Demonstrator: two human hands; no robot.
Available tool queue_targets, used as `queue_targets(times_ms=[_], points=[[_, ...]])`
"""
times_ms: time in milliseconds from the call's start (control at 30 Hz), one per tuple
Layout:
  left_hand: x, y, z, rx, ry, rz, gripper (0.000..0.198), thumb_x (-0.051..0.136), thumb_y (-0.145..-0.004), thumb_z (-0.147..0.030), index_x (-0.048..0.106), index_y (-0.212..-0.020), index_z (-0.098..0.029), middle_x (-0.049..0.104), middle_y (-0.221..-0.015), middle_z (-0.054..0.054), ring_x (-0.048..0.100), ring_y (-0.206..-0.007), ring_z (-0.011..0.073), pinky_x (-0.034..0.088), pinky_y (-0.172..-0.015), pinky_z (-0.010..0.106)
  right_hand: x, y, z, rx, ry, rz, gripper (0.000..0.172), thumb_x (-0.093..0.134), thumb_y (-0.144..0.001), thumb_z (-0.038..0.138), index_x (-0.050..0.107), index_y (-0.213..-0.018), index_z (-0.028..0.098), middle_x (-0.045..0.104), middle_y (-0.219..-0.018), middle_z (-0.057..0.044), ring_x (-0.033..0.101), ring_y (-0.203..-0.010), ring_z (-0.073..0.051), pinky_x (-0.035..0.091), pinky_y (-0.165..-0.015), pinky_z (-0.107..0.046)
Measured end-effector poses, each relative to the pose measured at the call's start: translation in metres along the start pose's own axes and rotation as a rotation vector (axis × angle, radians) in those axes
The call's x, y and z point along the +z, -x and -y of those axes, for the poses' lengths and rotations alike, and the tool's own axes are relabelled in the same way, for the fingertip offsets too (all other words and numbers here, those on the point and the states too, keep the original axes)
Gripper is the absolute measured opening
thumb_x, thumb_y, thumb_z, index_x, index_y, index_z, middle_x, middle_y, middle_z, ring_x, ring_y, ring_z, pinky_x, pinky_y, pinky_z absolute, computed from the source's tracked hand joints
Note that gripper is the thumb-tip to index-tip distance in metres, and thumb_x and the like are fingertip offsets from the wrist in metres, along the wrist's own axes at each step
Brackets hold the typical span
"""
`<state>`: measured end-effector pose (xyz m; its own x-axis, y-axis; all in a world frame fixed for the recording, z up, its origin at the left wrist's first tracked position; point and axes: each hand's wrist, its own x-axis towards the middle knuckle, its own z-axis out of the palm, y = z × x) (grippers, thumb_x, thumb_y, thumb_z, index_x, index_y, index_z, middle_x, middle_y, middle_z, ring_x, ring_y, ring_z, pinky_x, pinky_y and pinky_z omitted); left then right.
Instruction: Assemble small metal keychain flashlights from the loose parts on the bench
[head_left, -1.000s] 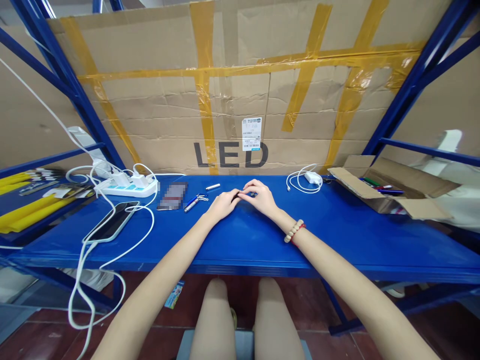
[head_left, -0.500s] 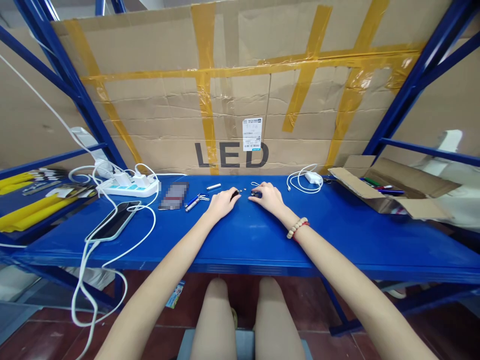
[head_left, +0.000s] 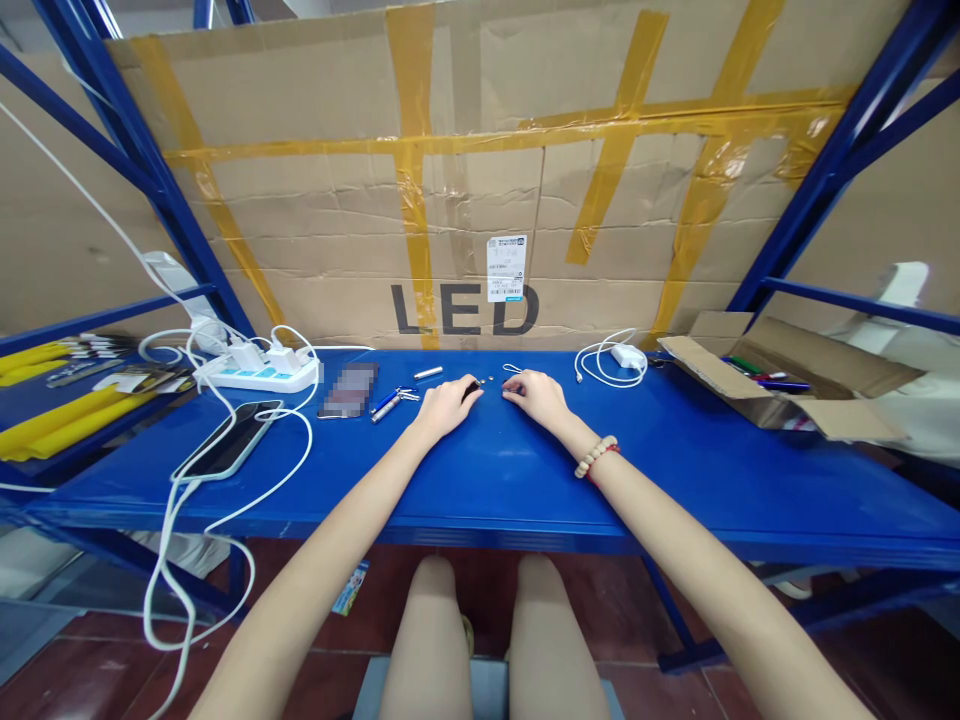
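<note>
My left hand [head_left: 448, 408] rests on the blue table, its fingers curled round a small dark object [head_left: 472, 388] that is mostly hidden. Opposite it, my right hand [head_left: 538, 396] has thumb and fingertips pinched together on something too small to make out. Tiny round pieces [head_left: 491, 379] lie between the hands. A small white loop [head_left: 511, 368] is just behind my right fingers. Left of my left hand are a silver tube [head_left: 428, 373] and a blue and silver penlike item with keys [head_left: 387, 405].
A pixelated phone-like object [head_left: 349, 390], a white-edged phone [head_left: 229, 441] and a power strip [head_left: 259, 374] with loose cables are at the left. A charger [head_left: 628, 356] and an open carton of pens [head_left: 720, 390] stand at the right. Taped cardboard [head_left: 330, 220] rises behind the table [head_left: 510, 490].
The fingers of my right hand have drawn closer together and moved slightly right, hiding more of the dark item there. My left hand has hardly moved.
</note>
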<state>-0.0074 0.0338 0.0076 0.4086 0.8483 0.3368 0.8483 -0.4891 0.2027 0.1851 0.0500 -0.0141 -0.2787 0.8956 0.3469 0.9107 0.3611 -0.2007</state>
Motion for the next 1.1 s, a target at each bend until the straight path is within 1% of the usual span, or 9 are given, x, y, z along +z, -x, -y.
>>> queue_targets(times_ms=[233,367,467,600,667,733,833,933,1100], points=[[-0.001,0.0,-0.001,0.008,0.01,0.0,0.024,0.039,-0.091,-0.037,0.056,-0.102,-0.024,0.067,-0.101,0.004,0.063,-0.093,0.0225,0.045,-0.069,0.026,-0.001,0.0,0.003,-0.012,-0.021,-0.015,0.023,0.049,-0.09,0.03,0.056,-0.107,0.017,0.058,-0.109,-0.007,0.058,-0.09,-0.016,0.049,-0.078,-0.036],[-0.002,0.001,-0.002,0.002,0.014,0.002,0.024,0.039,-0.091,-0.037,0.056,-0.102,-0.025,0.067,-0.101,0.003,0.062,-0.093,0.0214,0.045,-0.07,0.025,-0.003,0.001,0.006,-0.014,-0.048,-0.065,0.022,0.049,-0.089,0.031,0.057,-0.104,0.016,0.058,-0.107,-0.006,0.058,-0.09,-0.016,0.049,-0.079,-0.037],[-0.001,0.0,-0.001,0.002,0.015,0.004,0.024,0.039,-0.091,-0.037,0.056,-0.103,-0.025,0.067,-0.101,0.003,0.062,-0.093,0.0212,0.045,-0.069,0.025,-0.006,0.002,0.01,-0.012,-0.092,-0.123,0.022,0.05,-0.089,0.033,0.059,-0.097,0.015,0.061,-0.099,-0.005,0.059,-0.086,-0.015,0.048,-0.078,-0.036],[-0.001,0.0,0.0,0.018,0.016,0.005,0.024,0.039,-0.091,-0.037,0.056,-0.102,-0.025,0.067,-0.101,0.003,0.062,-0.093,0.0216,0.045,-0.069,0.025,-0.01,0.003,0.013,0.0,-0.184,-0.214,0.019,0.059,-0.082,0.036,0.064,-0.081,0.018,0.067,-0.08,-0.003,0.062,-0.073,-0.016,0.047,-0.067,-0.028],[0.0,0.0,0.0,0.03,0.017,0.004,0.023,0.039,-0.091,-0.037,0.056,-0.102,-0.025,0.067,-0.101,0.003,0.062,-0.093,0.0216,0.045,-0.068,0.025,-0.01,0.003,0.014,0.005,-0.232,-0.243,0.016,0.061,-0.079,0.036,0.065,-0.078,0.02,0.069,-0.076,-0.002,0.063,-0.069,-0.016,0.046,-0.06,-0.026],[0.0,0.0,0.001,0.04,0.018,0.002,0.023,0.039,-0.091,-0.037,0.056,-0.102,-0.025,0.067,-0.101,0.003,0.062,-0.093,0.0214,0.045,-0.068,0.025,-0.009,0.002,0.014,0.003,-0.277,-0.26,0.018,0.061,-0.079,0.037,0.066,-0.079,0.02,0.07,-0.077,-0.002,0.063,-0.067,-0.015,0.045,-0.057,-0.024],[0.0,0.001,0.001,0.056,0.02,-0.001,0.024,0.039,-0.091,-0.038,0.056,-0.101,-0.025,0.067,-0.101,0.002,0.062,-0.092,0.0214,0.045,-0.067,0.024,-0.006,0.0,0.013,-0.009,-0.325,-0.274,0.02,0.06,-0.08,0.037,0.067,-0.083,0.018,0.07,-0.081,-0.003,0.063,-0.066,-0.014,0.046,-0.058,-0.023],[0.001,0.0,0.002,0.071,0.023,-0.004,0.024,0.039,-0.091,-0.038,0.057,-0.1,-0.025,0.067,-0.101,0.002,0.062,-0.092,0.0214,0.045,-0.067,0.024,-0.006,0.0,0.013,-0.025,-0.338,-0.263,0.018,0.062,-0.078,0.034,0.068,-0.082,0.018,0.07,-0.081,-0.003,0.062,-0.065,-0.013,0.046,-0.059,-0.023],[0.001,0.0,0.003,0.082,0.027,-0.008,0.024,0.04,-0.09,-0.039,0.058,-0.098,-0.024,0.067,-0.1,0.002,0.062,-0.092,0.0213,0.045,-0.067,0.025,-0.009,0.003,0.016,-0.032,-0.311,-0.225,0.012,0.067,-0.073,0.03,0.068,-0.078,0.02,0.069,-0.074,-0.002,0.061,-0.064,-0.014,0.043,-0.055,-0.023]])
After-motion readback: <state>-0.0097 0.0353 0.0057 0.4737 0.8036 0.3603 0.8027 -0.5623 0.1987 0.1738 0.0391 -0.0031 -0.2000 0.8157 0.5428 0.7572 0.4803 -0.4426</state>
